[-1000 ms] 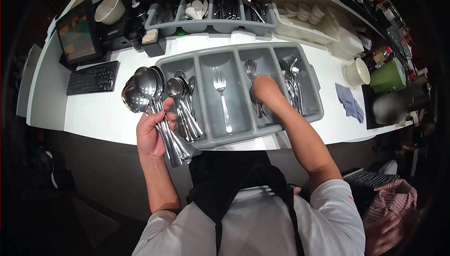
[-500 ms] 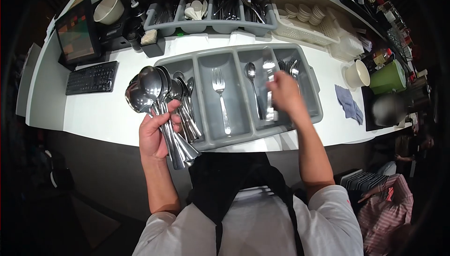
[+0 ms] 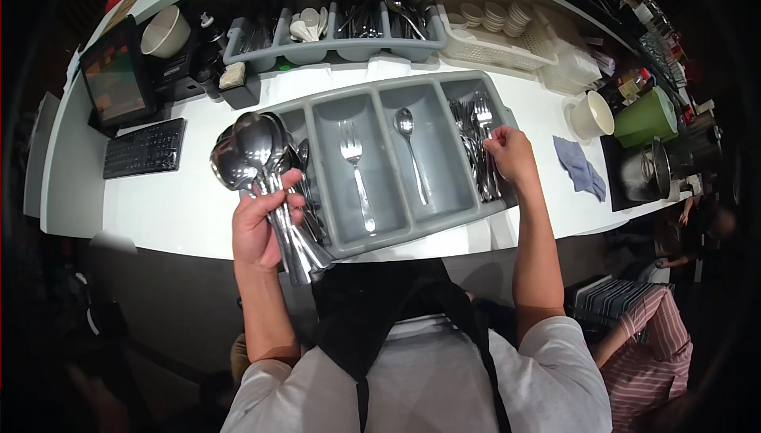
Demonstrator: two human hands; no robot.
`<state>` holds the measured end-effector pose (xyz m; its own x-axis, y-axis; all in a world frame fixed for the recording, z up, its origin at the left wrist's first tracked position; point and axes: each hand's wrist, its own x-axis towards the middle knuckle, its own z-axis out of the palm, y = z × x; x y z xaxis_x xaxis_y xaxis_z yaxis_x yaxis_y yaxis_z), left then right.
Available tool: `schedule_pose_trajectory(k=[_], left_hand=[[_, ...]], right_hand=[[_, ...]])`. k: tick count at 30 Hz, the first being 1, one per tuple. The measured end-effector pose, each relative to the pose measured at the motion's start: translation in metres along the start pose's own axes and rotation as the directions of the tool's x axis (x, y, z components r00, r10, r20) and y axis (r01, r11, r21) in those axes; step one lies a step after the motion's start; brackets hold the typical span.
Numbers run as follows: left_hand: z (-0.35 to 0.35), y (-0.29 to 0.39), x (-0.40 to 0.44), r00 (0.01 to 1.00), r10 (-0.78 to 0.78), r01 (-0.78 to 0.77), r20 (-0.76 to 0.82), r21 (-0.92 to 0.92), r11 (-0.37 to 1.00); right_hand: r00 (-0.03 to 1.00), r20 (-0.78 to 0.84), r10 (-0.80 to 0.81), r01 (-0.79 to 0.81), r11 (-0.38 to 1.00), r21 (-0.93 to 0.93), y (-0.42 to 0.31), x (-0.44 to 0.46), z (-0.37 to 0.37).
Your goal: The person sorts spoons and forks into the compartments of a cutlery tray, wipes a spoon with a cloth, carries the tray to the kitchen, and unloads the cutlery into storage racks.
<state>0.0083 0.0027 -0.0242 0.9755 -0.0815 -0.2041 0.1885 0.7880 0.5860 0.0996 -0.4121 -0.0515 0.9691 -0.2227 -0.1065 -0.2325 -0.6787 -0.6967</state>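
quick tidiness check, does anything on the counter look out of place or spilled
Mildly: a blue-gray cloth lies crumpled on the white counter, right of the gray cutlery tray, as if dropped rather than folded away. No spill is visible.

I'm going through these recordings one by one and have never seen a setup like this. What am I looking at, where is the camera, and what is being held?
There is no machine here: a person works with two bare hands. The view comes from one camera worn on the head, looking forward and down.

On the white counter sits a grey cutlery tray with four compartments. Of the middle two, one has a single fork and the other a single spoon. A keyboard lies to the left, a folded cloth to the right.

The left hand grips a bunch of large spoons by their handles. The right hand is at another fork in the rightmost compartment; whether it grips that fork is unclear.
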Motion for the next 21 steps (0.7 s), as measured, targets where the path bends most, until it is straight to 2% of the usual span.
schedule_pose_trajectory(k=[1,5,8,12,13,15,21], left_hand=[[0.004,-0.002,0.001,1.0,-0.009,0.009,0.021,0.016,1.0],[0.019,-0.018,0.009,0.996,-0.094,0.094,-0.011,0.116,0.989],[0.036,-0.032,0.012,0.99,-0.139,0.138,0.01,0.057,0.989],[0.067,-0.057,0.029,0.97,-0.243,0.244,-0.023,0.119,0.962],[0.071,-0.063,0.037,0.933,-0.359,0.351,0.033,0.142,0.925],[0.088,-0.093,0.057,0.875,-0.483,0.471,0.038,0.166,0.866],[0.116,-0.121,0.056,0.883,-0.469,0.46,0.024,0.157,0.874]], right_hand=[[0.998,-0.052,-0.031,0.023,0.989,-0.146,-0.006,-0.003,0.0],[0.996,-0.04,-0.085,0.068,0.945,-0.32,-0.005,-0.005,0.008],[0.993,-0.097,-0.07,0.037,0.95,-0.31,-0.019,-0.017,0.003],[0.979,-0.171,-0.116,0.098,0.989,-0.108,-0.034,-0.029,-0.009],[0.974,-0.195,-0.115,0.107,0.993,-0.049,-0.035,-0.033,-0.011],[0.959,-0.253,-0.127,0.146,0.988,0.058,-0.033,-0.037,-0.023],[0.964,-0.239,-0.116,0.161,0.971,0.178,-0.032,-0.052,-0.043]])
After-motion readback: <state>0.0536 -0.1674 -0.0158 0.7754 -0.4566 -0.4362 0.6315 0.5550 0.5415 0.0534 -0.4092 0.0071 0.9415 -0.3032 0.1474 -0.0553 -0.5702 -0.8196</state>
